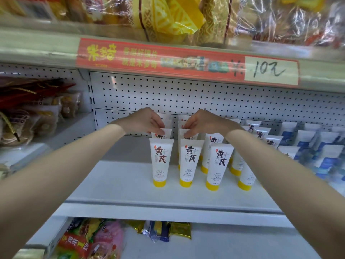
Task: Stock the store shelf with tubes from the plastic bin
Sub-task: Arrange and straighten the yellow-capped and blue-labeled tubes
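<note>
**Both hands setting tubes into the back rows**

We start at the far left of the shelf, where the white board lies bare beside the stock. Our left hand is pinched on the crimped top of a white tube that stands behind the front tube of the leftmost row. Just beside it, our right hand is pinched in the same way on the top of a second tube, behind the front tube of the next row. The two hands are close together but not touching. Further right stand more yellow-capped tubes, then blue-and-white tubes. The plastic bin is out of view.

We judge this the placing step: both tubes look seated or nearly so. Next we would let go cleanly without tipping the rows, then reach back for more stock.
</note>
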Tool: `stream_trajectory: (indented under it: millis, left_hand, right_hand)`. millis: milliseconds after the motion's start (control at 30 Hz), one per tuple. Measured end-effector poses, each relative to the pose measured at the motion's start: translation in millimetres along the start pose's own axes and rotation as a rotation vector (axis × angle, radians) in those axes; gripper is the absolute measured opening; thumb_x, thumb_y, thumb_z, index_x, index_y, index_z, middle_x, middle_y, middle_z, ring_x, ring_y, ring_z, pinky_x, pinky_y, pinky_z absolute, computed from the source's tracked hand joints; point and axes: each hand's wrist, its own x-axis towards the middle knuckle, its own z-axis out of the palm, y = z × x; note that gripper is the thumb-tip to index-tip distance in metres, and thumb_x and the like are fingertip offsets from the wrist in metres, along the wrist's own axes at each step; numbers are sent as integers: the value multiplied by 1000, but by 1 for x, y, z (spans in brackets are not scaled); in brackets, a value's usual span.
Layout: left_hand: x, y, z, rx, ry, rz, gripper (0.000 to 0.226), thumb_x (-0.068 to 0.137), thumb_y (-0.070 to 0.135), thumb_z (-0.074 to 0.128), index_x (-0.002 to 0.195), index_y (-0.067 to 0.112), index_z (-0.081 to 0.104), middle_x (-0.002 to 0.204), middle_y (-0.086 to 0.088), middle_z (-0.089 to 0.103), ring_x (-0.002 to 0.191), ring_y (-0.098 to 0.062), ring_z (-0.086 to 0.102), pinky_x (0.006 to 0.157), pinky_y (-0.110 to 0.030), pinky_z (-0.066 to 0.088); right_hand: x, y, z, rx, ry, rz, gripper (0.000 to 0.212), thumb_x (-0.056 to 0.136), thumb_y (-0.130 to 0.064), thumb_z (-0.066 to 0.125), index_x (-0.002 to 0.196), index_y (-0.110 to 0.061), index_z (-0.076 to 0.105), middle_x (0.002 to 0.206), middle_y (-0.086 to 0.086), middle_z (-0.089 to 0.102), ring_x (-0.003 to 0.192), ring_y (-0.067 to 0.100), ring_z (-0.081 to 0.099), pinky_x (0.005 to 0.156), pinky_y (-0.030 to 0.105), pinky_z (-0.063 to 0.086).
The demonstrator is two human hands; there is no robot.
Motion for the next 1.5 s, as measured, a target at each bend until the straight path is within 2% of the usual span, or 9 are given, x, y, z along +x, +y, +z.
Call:
stream_trajectory:
  millis: [133, 367, 667, 833, 1000, 1133, 1267, 1400, 1500]
  left_hand:
    - [-5, -1, 4, 4, 6, -15, 10, 74, 10, 76, 84, 9, 73, 83, -8, 73, 72, -13, 67, 75, -32, 58]
    - [-3, -3, 5, 36, 51, -19, 13, 71, 11, 76, 82, 4, 75, 84, -17, 72, 83, -35, 68, 80, -43, 56]
    - [-4, -2, 6, 1, 74, -44, 14, 72, 11, 77, 83, 4, 75, 86, -17, 72, 88, -35, 67, 80, -39, 56]
    - [-7, 0, 6, 13, 52, -29, 13, 74, 11, 76, 84, 3, 74, 87, -16, 72, 88, -34, 67, 78, -36, 56]
    - [-14, 10, 4, 67, 102, -14, 28, 77, 21, 74, 103, 12, 70, 101, 1, 70, 92, -8, 64, 82, -17, 46]
    - [-29, 29, 2, 26, 207, 53, 22, 81, 23, 71, 99, 11, 71, 99, 0, 70, 92, -12, 64, 88, -23, 48]
    - [-49, 36, 7, 2, 152, 24, 17, 77, 30, 74, 89, 19, 74, 91, 7, 71, 92, -10, 65, 87, -26, 49]
    - [-62, 31, 19, 25, 73, -23, 22, 72, 25, 79, 91, 16, 73, 90, 1, 72, 83, -10, 64, 77, -19, 48]
    - [-65, 26, 26, 102, 87, -38, 24, 70, 23, 80, 91, 14, 72, 87, 1, 69, 78, -12, 61, 66, -12, 43]
  right_hand:
    - [0, 2, 3, -59, -9, 14, 27, 71, -12, 78, 98, -9, 73, 92, 3, 71, 93, 20, 67, 89, 33, 51]
    - [-1, 0, 5, -91, 39, 27, 24, 70, -12, 79, 94, -10, 73, 93, 5, 71, 90, 18, 65, 82, 29, 49]
    - [-2, -2, 7, -103, 42, 29, 25, 72, -13, 78, 96, -10, 73, 89, -1, 67, 94, 15, 63, 75, 23, 45]
    - [-5, -2, 6, -71, 36, 24, 28, 72, -10, 77, 100, -7, 72, 99, 6, 71, 95, 19, 66, 86, 31, 51]
    - [-17, -7, -2, 18, 114, -25, 30, 77, -13, 75, 106, -8, 68, 100, 5, 68, 89, 12, 62, 74, 13, 44]
    - [-36, -17, -7, 74, 167, -49, 23, 79, -20, 73, 100, -12, 69, 94, -1, 68, 90, 12, 64, 88, 22, 48]
    - [-58, -21, -2, 44, 78, -29, 21, 74, -29, 77, 93, -21, 71, 91, -10, 70, 93, 8, 64, 85, 22, 46]
    - [-66, -20, 10, -59, 34, 11, 37, 71, -29, 80, 104, -20, 69, 95, -10, 66, 88, 2, 61, 72, 14, 42]
    - [-62, -17, 18, -125, 21, 39, 52, 71, -27, 79, 118, -16, 63, 110, -2, 63, 99, 10, 56, 80, 20, 42]
